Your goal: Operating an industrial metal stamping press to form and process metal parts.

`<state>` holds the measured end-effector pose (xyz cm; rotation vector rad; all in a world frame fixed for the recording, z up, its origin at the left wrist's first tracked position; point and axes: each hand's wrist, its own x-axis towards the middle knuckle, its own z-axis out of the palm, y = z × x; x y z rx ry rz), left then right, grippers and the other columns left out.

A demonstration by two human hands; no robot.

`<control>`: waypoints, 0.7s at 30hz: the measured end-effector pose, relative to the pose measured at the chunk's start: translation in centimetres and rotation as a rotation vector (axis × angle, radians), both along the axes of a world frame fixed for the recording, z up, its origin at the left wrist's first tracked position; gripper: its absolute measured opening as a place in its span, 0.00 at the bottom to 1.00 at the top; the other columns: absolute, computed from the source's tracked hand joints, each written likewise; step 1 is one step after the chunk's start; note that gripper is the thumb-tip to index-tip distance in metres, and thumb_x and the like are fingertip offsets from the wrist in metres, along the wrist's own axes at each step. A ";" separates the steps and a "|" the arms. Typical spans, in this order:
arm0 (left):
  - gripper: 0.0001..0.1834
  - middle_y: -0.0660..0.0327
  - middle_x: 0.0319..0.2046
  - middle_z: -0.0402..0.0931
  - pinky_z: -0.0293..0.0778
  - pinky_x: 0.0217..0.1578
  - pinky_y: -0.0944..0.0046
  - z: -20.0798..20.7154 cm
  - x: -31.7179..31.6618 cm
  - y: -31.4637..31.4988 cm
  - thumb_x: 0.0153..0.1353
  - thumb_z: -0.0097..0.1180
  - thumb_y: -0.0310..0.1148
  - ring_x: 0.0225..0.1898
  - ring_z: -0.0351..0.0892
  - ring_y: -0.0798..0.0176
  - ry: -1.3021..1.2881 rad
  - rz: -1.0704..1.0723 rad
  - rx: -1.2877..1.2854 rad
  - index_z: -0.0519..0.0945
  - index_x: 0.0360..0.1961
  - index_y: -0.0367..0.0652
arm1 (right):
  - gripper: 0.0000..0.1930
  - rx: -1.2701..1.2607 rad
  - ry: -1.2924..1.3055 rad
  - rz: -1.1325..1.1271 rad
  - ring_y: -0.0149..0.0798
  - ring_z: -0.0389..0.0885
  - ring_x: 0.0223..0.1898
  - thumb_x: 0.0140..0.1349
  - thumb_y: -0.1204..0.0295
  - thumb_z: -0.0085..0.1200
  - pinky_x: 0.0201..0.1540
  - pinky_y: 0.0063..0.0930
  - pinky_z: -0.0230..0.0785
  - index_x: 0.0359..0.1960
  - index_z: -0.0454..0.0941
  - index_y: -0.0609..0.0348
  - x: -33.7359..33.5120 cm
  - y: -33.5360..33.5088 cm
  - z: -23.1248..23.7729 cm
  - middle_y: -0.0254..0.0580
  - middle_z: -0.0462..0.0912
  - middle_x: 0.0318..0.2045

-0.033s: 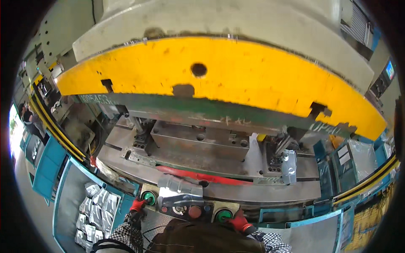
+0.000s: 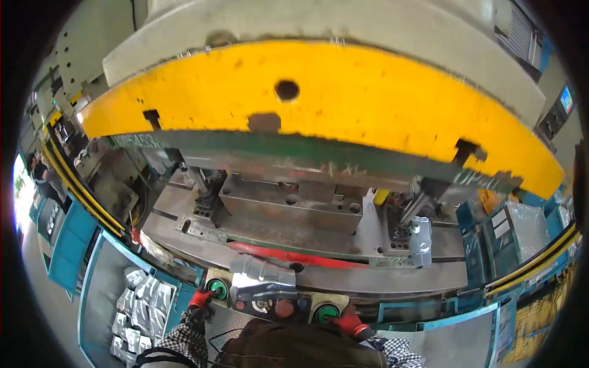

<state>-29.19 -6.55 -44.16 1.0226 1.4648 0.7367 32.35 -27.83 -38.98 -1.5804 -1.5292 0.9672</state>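
My left hand [image 2: 200, 299], in a red glove with dark fingertips, reaches a finger onto a round green push button [image 2: 217, 289]. A matching green push button [image 2: 327, 314] lies under the fingers of my right hand [image 2: 350, 323], also red-gloved. Neither hand holds anything; their fingers show only in part, stretched toward the buttons. Between them is a control panel [image 2: 268, 308] with a large red button [image 2: 284, 308]. A shaped silver sheet-metal part [image 2: 262, 274] lies just beyond it. Ahead, the press's yellow ram [image 2: 368, 98] hangs raised above the lower die [image 2: 288, 205].
A second silver metal part [image 2: 421, 242] sits at the right of the press bed [image 2: 368, 279]. To the left, a blue bin [image 2: 92, 294] holds several silver parts [image 2: 142, 310]. Another blue-rimmed bin [image 2: 457, 325] stands at right. Yellow-black guard bars [image 2: 83, 181] flank the press; a person [image 2: 43, 175] stands far left.
The yellow ram and the green upper die have risen slightly. Both hands remain at the green buttons, and the metal parts have not moved.
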 end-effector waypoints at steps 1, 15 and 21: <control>0.18 0.68 0.26 0.80 0.69 0.23 0.62 0.9 -0.7 0.6 0.64 0.71 0.41 0.23 0.72 0.70 0.069 -0.053 -0.080 0.87 0.51 0.47 | 0.48 0.004 -0.013 0.040 0.57 0.69 0.72 0.55 0.53 0.76 0.76 0.47 0.59 0.74 0.66 0.58 0.1 0.1 -0.1 0.55 0.73 0.70; 0.54 0.41 0.70 0.65 0.66 0.68 0.45 45.7 39.1 21.2 0.51 0.77 0.53 0.71 0.65 0.40 0.516 -1.240 1.318 0.64 0.74 0.43 | 0.39 -0.244 0.412 -0.263 0.40 0.75 0.69 0.64 0.63 0.74 0.72 0.36 0.68 0.74 0.69 0.60 0.5 -1.5 -3.1 0.46 0.77 0.69; 0.69 0.38 0.80 0.54 0.60 0.77 0.45 42.1 52.0 32.3 0.46 0.82 0.55 0.80 0.55 0.39 1.018 -1.583 0.804 0.54 0.83 0.44 | 0.37 -0.279 0.598 -0.588 0.42 0.81 0.64 0.65 0.69 0.72 0.65 0.36 0.75 0.74 0.70 0.60 4.2 -11.4 -2.7 0.47 0.81 0.65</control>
